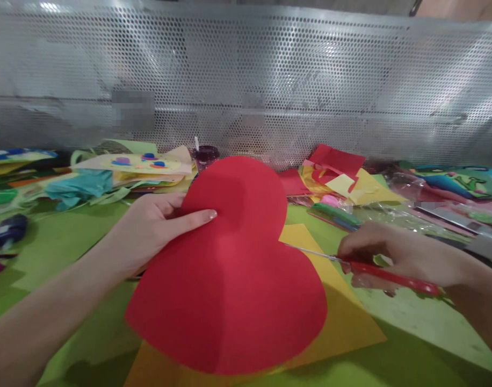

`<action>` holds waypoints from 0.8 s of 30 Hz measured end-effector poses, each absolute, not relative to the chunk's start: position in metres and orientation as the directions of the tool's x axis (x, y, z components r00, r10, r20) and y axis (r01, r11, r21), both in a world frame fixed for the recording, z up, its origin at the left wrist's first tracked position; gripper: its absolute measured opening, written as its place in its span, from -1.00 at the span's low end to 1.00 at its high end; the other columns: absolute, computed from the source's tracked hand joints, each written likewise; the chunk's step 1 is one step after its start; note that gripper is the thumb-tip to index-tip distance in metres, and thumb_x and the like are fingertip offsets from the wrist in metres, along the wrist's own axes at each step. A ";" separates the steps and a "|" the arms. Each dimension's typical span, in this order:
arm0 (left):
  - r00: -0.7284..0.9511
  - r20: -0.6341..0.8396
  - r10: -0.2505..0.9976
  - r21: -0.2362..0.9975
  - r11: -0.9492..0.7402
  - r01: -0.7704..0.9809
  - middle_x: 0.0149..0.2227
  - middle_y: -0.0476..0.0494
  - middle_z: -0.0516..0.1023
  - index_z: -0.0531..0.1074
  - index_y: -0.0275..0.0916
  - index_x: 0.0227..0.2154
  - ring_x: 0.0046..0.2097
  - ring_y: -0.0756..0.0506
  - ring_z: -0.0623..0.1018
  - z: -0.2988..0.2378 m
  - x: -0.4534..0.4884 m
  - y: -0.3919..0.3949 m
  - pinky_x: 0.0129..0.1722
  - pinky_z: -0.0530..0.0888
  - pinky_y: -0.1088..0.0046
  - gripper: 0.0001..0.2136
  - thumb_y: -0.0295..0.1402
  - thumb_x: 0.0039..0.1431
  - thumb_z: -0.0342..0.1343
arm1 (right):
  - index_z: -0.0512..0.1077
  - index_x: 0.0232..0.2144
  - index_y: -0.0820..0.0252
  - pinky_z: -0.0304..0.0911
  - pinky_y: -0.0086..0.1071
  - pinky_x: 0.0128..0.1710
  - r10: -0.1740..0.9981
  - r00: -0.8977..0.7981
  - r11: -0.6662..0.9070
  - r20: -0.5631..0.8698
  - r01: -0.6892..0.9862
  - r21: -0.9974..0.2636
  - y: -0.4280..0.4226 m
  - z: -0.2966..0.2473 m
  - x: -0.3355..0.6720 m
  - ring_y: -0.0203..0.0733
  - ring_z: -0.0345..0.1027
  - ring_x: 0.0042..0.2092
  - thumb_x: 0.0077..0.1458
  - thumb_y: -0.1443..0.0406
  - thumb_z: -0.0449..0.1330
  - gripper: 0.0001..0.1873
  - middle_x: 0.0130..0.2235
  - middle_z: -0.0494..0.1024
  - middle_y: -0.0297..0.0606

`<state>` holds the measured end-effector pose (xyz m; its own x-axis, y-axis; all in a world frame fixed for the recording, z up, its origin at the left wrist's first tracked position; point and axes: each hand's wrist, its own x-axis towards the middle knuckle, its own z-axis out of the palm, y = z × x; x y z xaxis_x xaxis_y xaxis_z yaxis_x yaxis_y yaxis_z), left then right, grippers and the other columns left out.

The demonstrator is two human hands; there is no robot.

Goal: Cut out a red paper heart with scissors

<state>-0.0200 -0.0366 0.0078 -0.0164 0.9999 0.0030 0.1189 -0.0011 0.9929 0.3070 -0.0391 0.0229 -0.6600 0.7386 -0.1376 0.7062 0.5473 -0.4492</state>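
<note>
Nearest, a red paper heart (238,279) lies tilted over a yellow sheet (351,322) on the green table (411,317), its point towards the camera and its lobes away. The left hand (149,228) pinches the heart's left edge, thumb flat on top and fingers tucked behind the paper. The right hand (391,255) is closed around the red handles of the scissors (362,267); the thin blades point left, above the yellow sheet, with the tip at the heart's right edge. Whether the blades are parted I cannot tell. Just beyond that hand lies a green pen (337,213) beside crumpled clear plastic. Farther back sit a teal scrap (80,188), a card with blue dots (141,163), a purple jar (205,155) and red scraps (338,161). Behind everything stands a perforated metal wall (270,80)
</note>
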 end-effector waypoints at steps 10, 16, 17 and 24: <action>0.036 -0.001 0.999 0.994 -0.003 0.113 -0.46 0.03 0.64 0.56 -0.13 -0.39 -0.51 -0.07 0.61 0.003 -0.023 -0.037 -0.59 0.54 0.55 -0.74 -0.19 -0.21 0.34 | 0.27 -0.54 0.19 0.16 -0.52 -0.69 0.737 -0.626 0.369 -0.256 0.689 -0.623 -0.038 0.023 0.308 -0.38 0.21 -0.60 0.01 0.10 0.16 -0.71 -0.57 0.27 -0.39; 0.059 0.015 0.998 0.992 -0.022 0.124 -0.45 0.04 0.65 0.57 -0.11 -0.39 -0.49 -0.06 0.61 0.002 -0.021 -0.037 -0.59 0.53 0.57 -0.76 -0.19 -0.19 0.33 | 0.31 -0.56 0.23 0.10 -0.54 -0.67 0.709 -0.680 0.469 -0.188 0.654 -0.594 -0.037 0.021 0.303 -0.42 0.18 -0.60 0.04 0.10 0.15 -0.68 -0.59 0.29 -0.38; 0.062 0.009 0.998 0.992 -0.016 0.128 -0.46 0.05 0.64 0.57 -0.11 -0.40 -0.50 -0.06 0.61 0.002 -0.020 -0.037 -0.59 0.53 0.57 -0.76 -0.19 -0.20 0.33 | 0.31 -0.56 0.24 0.10 -0.54 -0.66 0.706 -0.683 0.474 -0.186 0.651 -0.593 -0.037 0.021 0.302 -0.42 0.18 -0.60 0.04 0.08 0.14 -0.66 -0.60 0.29 -0.38; 0.085 0.000 0.996 0.986 -0.014 0.164 -0.48 0.05 0.64 0.57 -0.10 -0.42 -0.53 -0.05 0.60 0.001 -0.021 -0.038 -0.64 0.50 0.59 -0.76 -0.16 -0.20 0.32 | 0.34 -0.55 0.26 0.14 -0.51 -0.64 0.693 -0.695 0.460 -0.193 0.632 -0.624 -0.037 0.019 0.298 -0.40 0.21 -0.60 0.02 0.05 0.16 -0.63 -0.60 0.31 -0.35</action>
